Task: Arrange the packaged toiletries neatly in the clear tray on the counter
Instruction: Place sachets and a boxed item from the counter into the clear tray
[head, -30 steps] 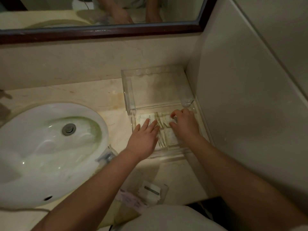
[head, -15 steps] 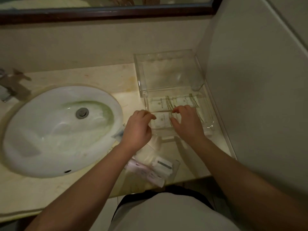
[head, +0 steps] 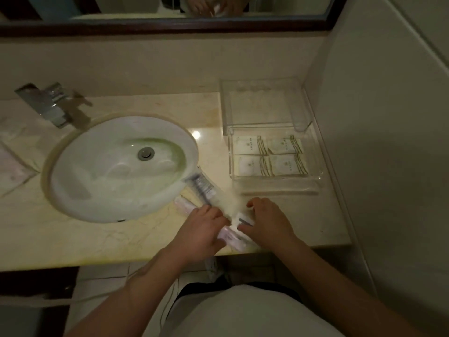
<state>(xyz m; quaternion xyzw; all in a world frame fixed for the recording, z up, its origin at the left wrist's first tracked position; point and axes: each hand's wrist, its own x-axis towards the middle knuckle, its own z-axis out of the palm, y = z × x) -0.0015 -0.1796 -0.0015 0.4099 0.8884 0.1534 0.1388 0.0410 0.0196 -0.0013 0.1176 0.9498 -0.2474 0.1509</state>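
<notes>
Our hands: at the near edge of the surface (head: 73, 239), we have the left hand (head: 201, 229) and right hand (head: 269, 222) down on a loose heap of wrapped toiletries (head: 233, 229).
Left grip: fingers curled over a pinkish, long packet (head: 227, 237); we judge it closed on that packet, though the thumb side is hidden.
Right grip: fingers spread and bent over a small white packet with a dark stripe (head: 243, 221); we cannot tell whether it is grasped or only pinned flat.
Why both hands: the wrappers look thin and slippery, so we judge one hand steadies the heap while the other sorts a piece out.
Further packets: a clear-wrapped long item (head: 201, 186) lies angled just beside the sink (head: 121, 166) rim, not yet gathered.
Clear tray (head: 315, 181): beyond our hands, against the side wall, well apart from the heap.
Tray contents: four flat sachets (head: 267, 155), two by two, edges nearly touching, print facing up; laid flat so they fill the floor evenly.
Tray rear: a raised clear section (head: 262, 103) stands behind, holding nothing we can make out.
Stage: partly done, we judge; the heap is yet to go in.
</notes>
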